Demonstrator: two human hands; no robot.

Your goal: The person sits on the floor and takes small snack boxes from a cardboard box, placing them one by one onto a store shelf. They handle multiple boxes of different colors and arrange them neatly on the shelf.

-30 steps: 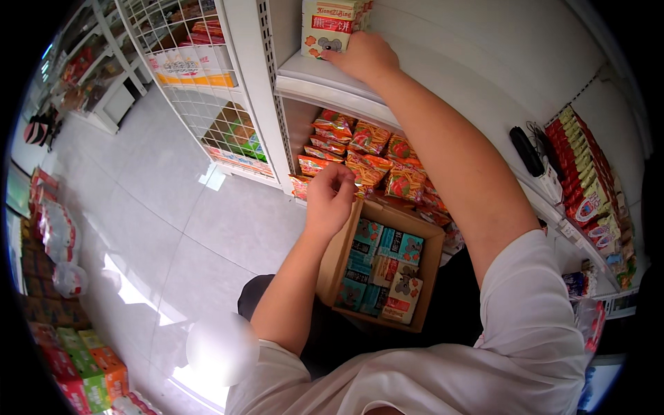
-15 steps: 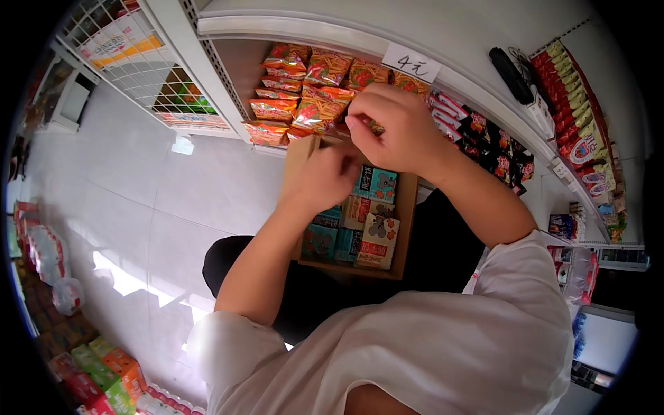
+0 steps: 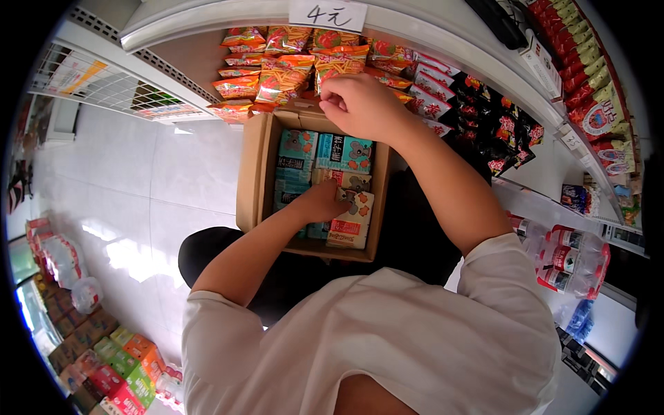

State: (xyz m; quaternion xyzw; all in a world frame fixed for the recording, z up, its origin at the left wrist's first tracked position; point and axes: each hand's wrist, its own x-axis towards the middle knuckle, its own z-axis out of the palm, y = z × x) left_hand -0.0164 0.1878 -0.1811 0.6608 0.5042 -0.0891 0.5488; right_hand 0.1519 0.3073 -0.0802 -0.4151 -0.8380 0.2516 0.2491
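An open cardboard box (image 3: 251,173) stands in front of me, holding several teal packets (image 3: 344,152) and cream ones with cartoon animals. My left hand (image 3: 319,204) reaches down into it, fingers bent against the upper left edge of a cream packet (image 3: 351,228); its fingertips are partly hidden. Over the box's far right corner is my right hand (image 3: 363,107), its fingers curled in. Whatever those fingers hold, if anything, does not show. The far flap of the box (image 3: 302,106) lies beside them.
Orange snack bags (image 3: 283,79) are stacked on the shelf just beyond the box, with red-and-white (image 3: 429,90) and black bags (image 3: 494,128) to their right. The white shelf edge (image 3: 228,19) overhangs them. Bottled drinks (image 3: 570,259) stand at right; colourful cartons (image 3: 128,373) at lower left.
My left hand has gone from the box's far edge down onto the cream packet inside. My right hand stays curled near the far edge. The view has shifted, showing more of the box.
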